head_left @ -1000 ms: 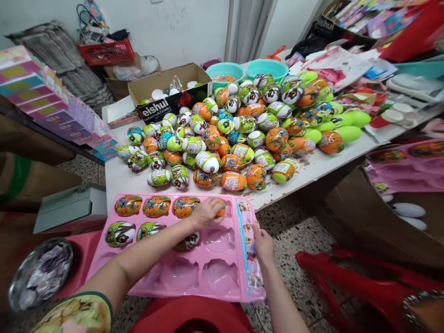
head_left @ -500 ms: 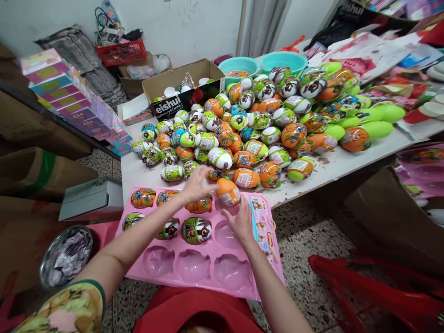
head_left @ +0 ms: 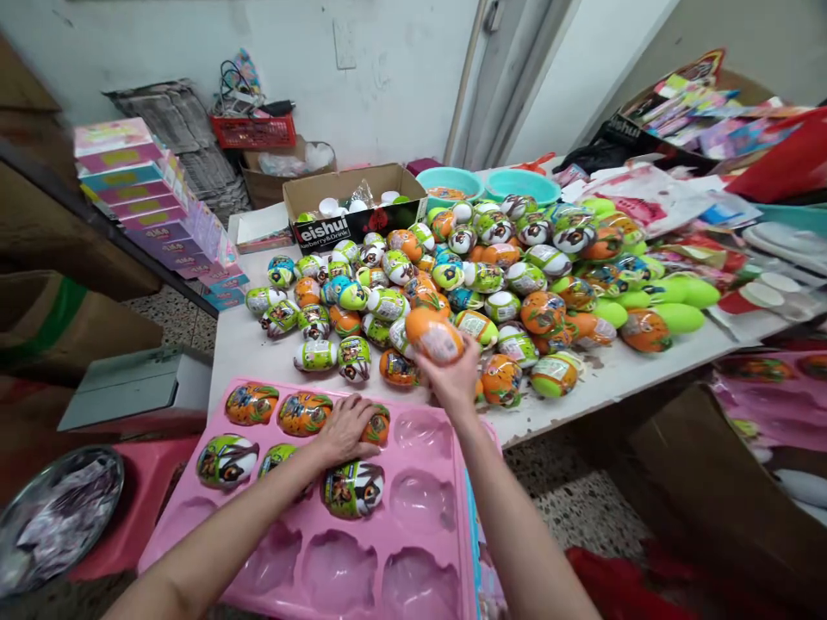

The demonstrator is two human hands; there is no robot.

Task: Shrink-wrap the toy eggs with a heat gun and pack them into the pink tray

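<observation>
My right hand (head_left: pixel 452 379) is closed round an orange surprise egg (head_left: pixel 432 336) in clear wrap, held above the front of the egg pile. My left hand (head_left: pixel 349 430) lies with its fingers apart over another orange egg (head_left: pixel 376 428) in the top row of a pink plastic tray (head_left: pixel 310 508). Beside it in that row sit two more orange eggs, one of them this egg (head_left: pixel 303 413). In the row below are green-and-white eggs, among them this one (head_left: pixel 353 489); my left forearm partly covers another. The top right hollow (head_left: pixel 423 433) holds no egg.
A large pile of wrapped eggs (head_left: pixel 504 275) covers much of the white table (head_left: pixel 239 344). Behind it stand an open carton (head_left: pixel 362 207) and two turquoise basins (head_left: pixel 523 185). Stacked boxes (head_left: pixel 155 207) and a metal bowl (head_left: pixel 58 517) are at the left.
The orange egg has gone from between both hands over the tray to my right hand alone, nearer the pile. My left hand has come down onto an egg in the tray. The view has shifted.
</observation>
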